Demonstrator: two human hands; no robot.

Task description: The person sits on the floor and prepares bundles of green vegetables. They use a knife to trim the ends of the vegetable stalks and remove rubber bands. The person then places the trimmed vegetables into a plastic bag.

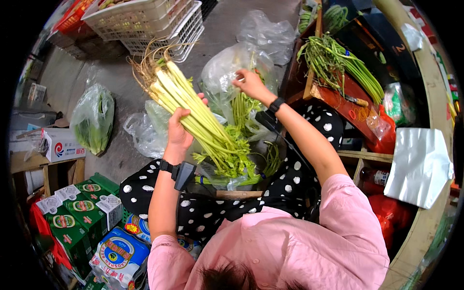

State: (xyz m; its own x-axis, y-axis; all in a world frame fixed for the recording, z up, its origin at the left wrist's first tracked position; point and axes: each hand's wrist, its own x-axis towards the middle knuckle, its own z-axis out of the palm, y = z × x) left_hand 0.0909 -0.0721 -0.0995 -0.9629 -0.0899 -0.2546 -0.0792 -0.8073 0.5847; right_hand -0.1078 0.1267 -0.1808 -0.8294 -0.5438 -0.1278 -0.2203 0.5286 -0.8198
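Note:
A bunch of celery (185, 105) rests in my left hand (179, 127), its thin brown roots pointing up and away, its leafy tops down over my lap. My right hand (252, 85) is in front of a clear plastic bag (221, 67) with more green stalks (241, 108) in and below it. Its fingers are curled; whether they pinch the film or anything small is unclear. Below the leaves, near my lap, lies a bundle of long thin greens (214, 180) with blue ties.
Left on the floor is a bagged leafy vegetable (95, 123); white plastic crates (145, 29) stand beyond. Packs of beer (119, 253) are at lower left. A reddish wooden surface (357, 85) at right holds tied green stalks (359, 72), a wooden-handled knife (357, 100) and rubber bands (359, 114).

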